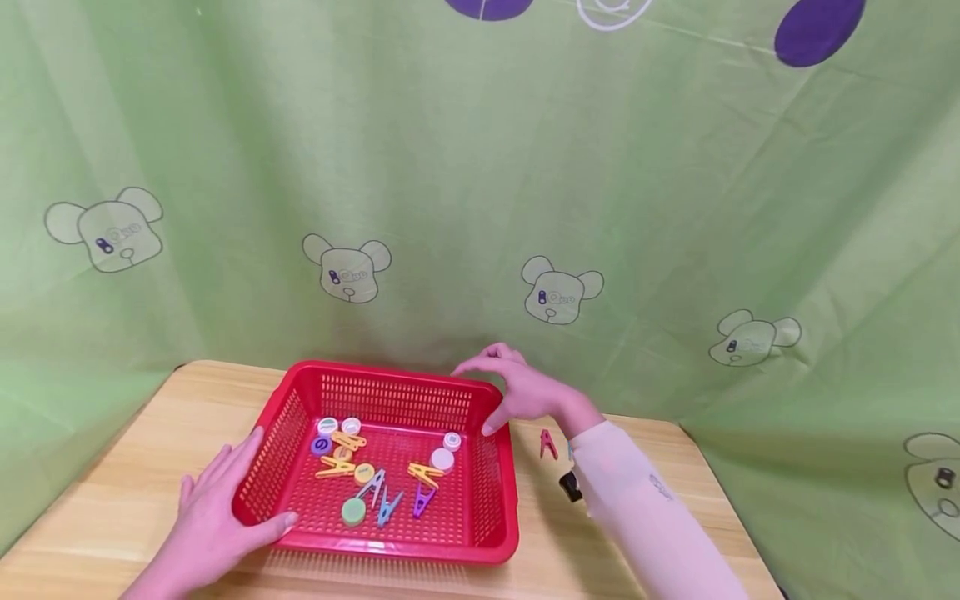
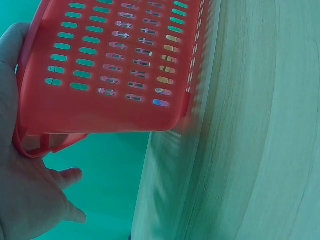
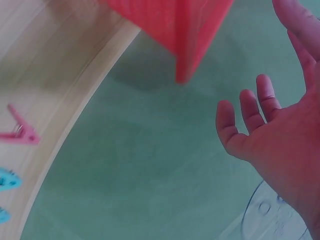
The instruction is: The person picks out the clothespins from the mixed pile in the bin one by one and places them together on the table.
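Note:
A red plastic basket (image 1: 390, 550) with slotted walls stands on the table. My left hand (image 1: 213, 521) lies at its left front corner, fingers extended along the outside, thumb over the rim. In the left wrist view the hand (image 2: 25, 195) meets the basket's edge. Around the far right corner my right hand (image 1: 525, 390) is spread; the right wrist view shows its fingers apart from the basket (image 3: 182, 55). Inside lie yellow clothespins (image 1: 425, 475), a purple clothespin (image 1: 423, 502), blue ones (image 1: 388, 507), a green bottle cap (image 1: 353, 512) and several other caps (image 1: 442, 459).
Right of the basket, a red clothespin (image 1: 549, 444) and a small black object (image 1: 571, 487) lie on the wooden table (image 1: 195, 392). Blue clothespins (image 3: 9, 179) show partly in the right wrist view. A green curtain (image 1: 450, 167) hangs behind the table.

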Motion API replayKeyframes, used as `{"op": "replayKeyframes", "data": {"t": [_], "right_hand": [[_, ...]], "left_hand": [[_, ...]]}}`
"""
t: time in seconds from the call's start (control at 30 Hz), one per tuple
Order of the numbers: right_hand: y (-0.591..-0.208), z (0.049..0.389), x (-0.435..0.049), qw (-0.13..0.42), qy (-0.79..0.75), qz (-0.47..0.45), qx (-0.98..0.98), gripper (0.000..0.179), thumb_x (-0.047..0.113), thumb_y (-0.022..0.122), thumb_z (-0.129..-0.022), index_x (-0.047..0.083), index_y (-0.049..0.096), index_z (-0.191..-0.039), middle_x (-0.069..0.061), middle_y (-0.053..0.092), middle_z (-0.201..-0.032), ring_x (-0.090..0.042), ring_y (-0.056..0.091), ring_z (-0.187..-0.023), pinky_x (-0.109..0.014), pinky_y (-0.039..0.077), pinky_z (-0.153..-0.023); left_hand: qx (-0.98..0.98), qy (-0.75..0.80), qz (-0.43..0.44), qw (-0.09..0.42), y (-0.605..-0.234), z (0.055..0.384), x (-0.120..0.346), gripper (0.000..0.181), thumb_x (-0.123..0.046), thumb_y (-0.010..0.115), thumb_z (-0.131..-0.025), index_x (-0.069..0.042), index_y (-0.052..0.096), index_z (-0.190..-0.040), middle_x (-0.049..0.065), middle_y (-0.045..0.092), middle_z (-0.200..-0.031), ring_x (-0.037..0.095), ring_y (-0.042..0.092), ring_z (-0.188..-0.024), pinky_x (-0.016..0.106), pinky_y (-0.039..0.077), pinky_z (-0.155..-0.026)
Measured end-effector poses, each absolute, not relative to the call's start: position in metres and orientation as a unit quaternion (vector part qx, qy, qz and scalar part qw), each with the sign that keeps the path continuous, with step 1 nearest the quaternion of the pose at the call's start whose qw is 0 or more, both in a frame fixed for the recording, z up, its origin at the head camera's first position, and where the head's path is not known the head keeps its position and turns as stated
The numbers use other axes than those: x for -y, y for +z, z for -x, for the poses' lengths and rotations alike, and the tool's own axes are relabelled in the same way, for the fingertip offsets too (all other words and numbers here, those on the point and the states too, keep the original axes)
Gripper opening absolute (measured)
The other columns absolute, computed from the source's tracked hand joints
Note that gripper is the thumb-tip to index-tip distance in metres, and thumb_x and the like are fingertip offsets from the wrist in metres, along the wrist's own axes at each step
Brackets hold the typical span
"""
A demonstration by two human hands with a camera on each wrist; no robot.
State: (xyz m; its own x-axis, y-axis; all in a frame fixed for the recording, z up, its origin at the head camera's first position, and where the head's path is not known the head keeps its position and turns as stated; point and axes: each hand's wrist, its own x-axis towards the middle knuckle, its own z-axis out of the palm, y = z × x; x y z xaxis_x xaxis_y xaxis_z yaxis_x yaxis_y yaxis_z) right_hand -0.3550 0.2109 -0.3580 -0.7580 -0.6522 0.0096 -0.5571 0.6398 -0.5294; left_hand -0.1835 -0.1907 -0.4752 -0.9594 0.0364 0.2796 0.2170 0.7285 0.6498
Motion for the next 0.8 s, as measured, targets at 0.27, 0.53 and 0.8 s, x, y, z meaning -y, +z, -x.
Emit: {"op": "replayKeyframes", "data": {"t": [0.27, 0.53, 0.8], "right_hand": [[-0.358, 0.355, -0.173, 0.114, -0.229, 0.365, -0.895, 0.082, 0.018, 0.096, -0.065, 0.037, 0.06, -0.136, -0.002, 0.036, -0.135, -0.024, 0.029, -0.128, -0.053, 0.042, -0.098], [-0.368, 0.357, -0.143, 0.131, -0.21, 0.364, -0.898, 0.08, 0.015, 0.094, -0.069, 0.046, 0.059, -0.134, 0.001, 0.035, -0.137, -0.022, 0.029, -0.128, -0.047, 0.044, -0.096], [-0.369, 0.357, -0.121, 0.139, -0.213, 0.368, -0.894, 0.076, 0.017, 0.092, -0.071, 0.046, 0.06, -0.134, 0.003, 0.036, -0.137, -0.02, 0.03, -0.129, -0.046, 0.045, -0.098]], "left_hand": [[0.918, -0.365, 0.074, 0.139, -0.474, 0.185, 0.192, 0.119, -0.051, 0.086, -0.073, -0.015, 0.014, -0.162, 0.028, 0.031, -0.155, 0.056, 0.02, -0.138, 0.077, -0.009, -0.103], [0.913, -0.368, 0.084, 0.156, -0.475, 0.186, 0.192, 0.119, -0.051, 0.086, -0.072, -0.014, 0.017, -0.162, 0.025, 0.03, -0.157, 0.056, 0.021, -0.138, 0.078, -0.009, -0.103], [0.914, -0.368, 0.08, 0.152, -0.475, 0.185, 0.191, 0.12, -0.053, 0.086, -0.072, -0.014, 0.016, -0.161, 0.026, 0.029, -0.157, 0.056, 0.02, -0.139, 0.076, -0.011, -0.103]]}}
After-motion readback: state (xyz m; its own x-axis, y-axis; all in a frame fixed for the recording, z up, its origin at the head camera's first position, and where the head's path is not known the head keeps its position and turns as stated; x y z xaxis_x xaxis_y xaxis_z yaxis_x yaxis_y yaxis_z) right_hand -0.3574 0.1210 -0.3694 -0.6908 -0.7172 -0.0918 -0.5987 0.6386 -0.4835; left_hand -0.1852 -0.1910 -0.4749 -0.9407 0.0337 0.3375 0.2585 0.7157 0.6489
